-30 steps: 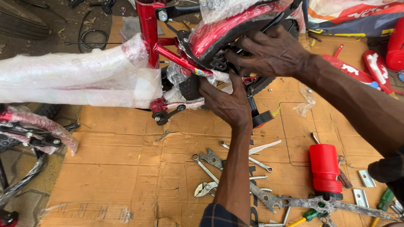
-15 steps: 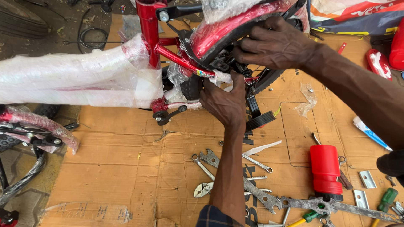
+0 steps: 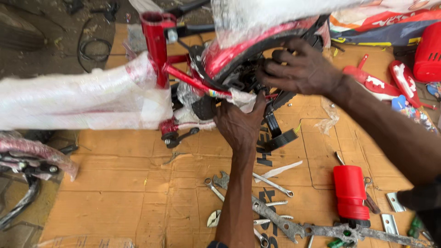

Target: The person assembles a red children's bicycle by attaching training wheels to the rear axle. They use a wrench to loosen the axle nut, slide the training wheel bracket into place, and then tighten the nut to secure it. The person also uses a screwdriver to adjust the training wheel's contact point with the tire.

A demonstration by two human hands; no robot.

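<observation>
Flattened brown cardboard sheet (image 3: 119, 193) covers the floor, steel spanners (image 3: 271, 183) scattered across it beside a red plastic cylinder (image 3: 350, 192). Red plastic guards (image 3: 372, 80) lie far right, coiled black cable (image 3: 94, 48) top left.

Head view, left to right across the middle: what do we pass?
White plastic-wrapped bicycle tube → upright red metal frame tube → left hand, its grip at the red frame → right hand on the black gear parts → red cylindrical plastic container lying on the brown cardboard sheet.
</observation>
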